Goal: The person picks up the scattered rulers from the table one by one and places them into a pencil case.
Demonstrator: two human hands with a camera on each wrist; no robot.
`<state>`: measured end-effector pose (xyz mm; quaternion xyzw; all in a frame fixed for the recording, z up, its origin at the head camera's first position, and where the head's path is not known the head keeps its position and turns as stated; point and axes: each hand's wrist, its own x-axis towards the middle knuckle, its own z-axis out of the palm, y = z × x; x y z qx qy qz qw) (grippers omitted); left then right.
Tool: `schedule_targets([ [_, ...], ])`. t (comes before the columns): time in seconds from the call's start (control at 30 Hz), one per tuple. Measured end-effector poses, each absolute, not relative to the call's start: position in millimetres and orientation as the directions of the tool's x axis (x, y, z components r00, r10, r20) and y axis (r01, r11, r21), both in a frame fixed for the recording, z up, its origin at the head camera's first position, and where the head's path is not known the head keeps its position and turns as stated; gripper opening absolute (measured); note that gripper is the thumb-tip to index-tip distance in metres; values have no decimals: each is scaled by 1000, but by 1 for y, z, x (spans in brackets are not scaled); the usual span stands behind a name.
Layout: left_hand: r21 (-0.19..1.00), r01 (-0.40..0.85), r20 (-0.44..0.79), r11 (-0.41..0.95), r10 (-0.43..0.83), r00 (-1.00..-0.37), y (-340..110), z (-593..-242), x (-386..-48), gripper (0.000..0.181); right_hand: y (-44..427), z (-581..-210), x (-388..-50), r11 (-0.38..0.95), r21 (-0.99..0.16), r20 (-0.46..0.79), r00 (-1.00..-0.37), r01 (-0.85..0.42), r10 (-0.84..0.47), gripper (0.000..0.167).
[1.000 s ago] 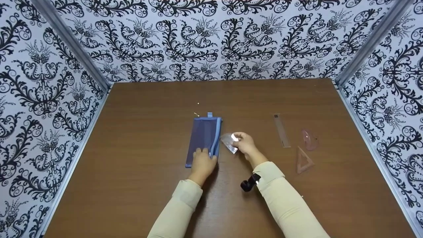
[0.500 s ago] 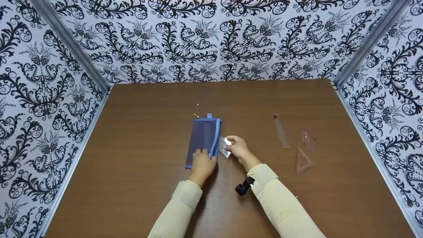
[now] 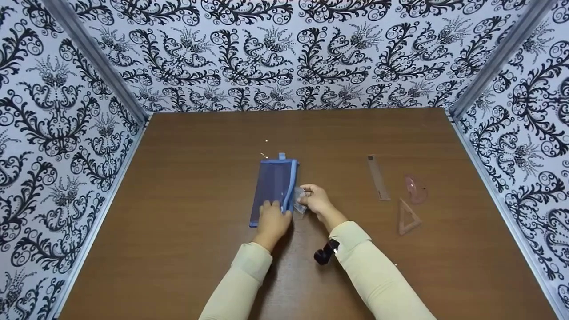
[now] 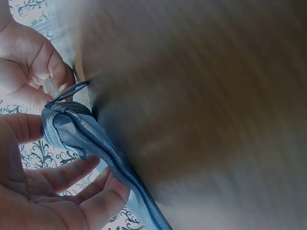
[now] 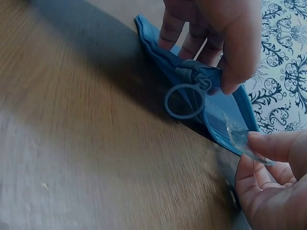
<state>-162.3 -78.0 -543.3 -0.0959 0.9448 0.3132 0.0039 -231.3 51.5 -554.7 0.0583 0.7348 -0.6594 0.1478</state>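
A blue mesh zip pouch [image 3: 270, 180] lies flat on the brown table. My left hand [image 3: 272, 222] grips its near end, thumb at the zipped edge and fingers over the top. In the right wrist view, the zip side gapes, and a ring zip pull [image 5: 169, 106] hangs by my left thumb. My right hand [image 3: 318, 202] pinches a clear plastic set square [image 5: 236, 135] between thumb and fingers. Its front part is at the pouch's opening; how far inside it reaches, I cannot tell. Fingers partly hide the set square in the head view.
To the right lie a clear ruler [image 3: 378, 178], a pink protractor [image 3: 416, 190] and an orange-tinted triangle set square [image 3: 402, 220]. Patterned walls [image 3: 275, 53] border the table's back and sides. A black wrist camera [image 3: 326, 252] hangs beneath my right sleeve.
My right hand has moved left with the clear set square, bringing it to the pouch's zipped edge. The left hand and the pouch have stayed in place.
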Motion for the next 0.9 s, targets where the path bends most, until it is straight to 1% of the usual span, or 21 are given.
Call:
schedule_targets([
  [0.5,610,-200,-93,767,-181,-979,-78,-543,-162,43,44,-549,-228,61,-935,-356,-921,351,-157,44],
  [0.57,610,-200,-95,767,-180,-979,-79,-543,-162,43,44,-545,-226,59,-934,-357,-919,352,-169,44],
  [0.73,605,-193,-88,773,-175,-981,-79,-543,-162,45,47,-543,-227,4,-922,-378,-901,386,-211,45],
  [0.9,608,-183,-76,773,-173,-982,-80,-544,-161,43,48,-548,-228,-26,-911,-392,-884,411,-254,46],
])
